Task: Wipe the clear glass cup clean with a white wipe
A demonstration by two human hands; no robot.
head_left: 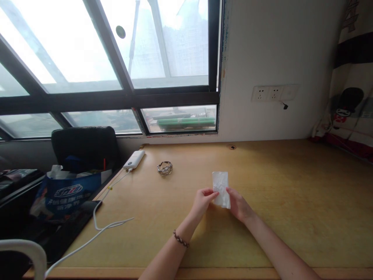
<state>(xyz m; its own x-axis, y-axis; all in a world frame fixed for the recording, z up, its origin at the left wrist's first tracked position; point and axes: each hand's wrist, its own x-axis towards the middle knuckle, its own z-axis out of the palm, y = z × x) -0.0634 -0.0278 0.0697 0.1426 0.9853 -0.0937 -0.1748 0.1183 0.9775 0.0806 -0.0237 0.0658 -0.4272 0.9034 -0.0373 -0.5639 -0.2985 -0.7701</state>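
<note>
Above the wooden table, both hands hold a folded white tissue (220, 184), slightly creased and upright. My left hand (202, 200) pinches its lower left side, with the thumb across the front. My right hand (239, 205) grips the lower right edge, thumb on the near face and the other fingers mostly hidden behind it. A braided bracelet circles my left wrist. Farther back on the table, left of the hands and apart from them, lies a bundle of thin looped bands (164, 168) that looks like a bracelet.
A white power bank (134, 160) lies at the table's (291, 202) left edge, its white cable (97, 217) looping toward the front. Beyond that edge are a blue printed bag (68, 194) and a black chair (84, 146). Wall sockets (268, 93) are at the back, a patterned curtain at right.
</note>
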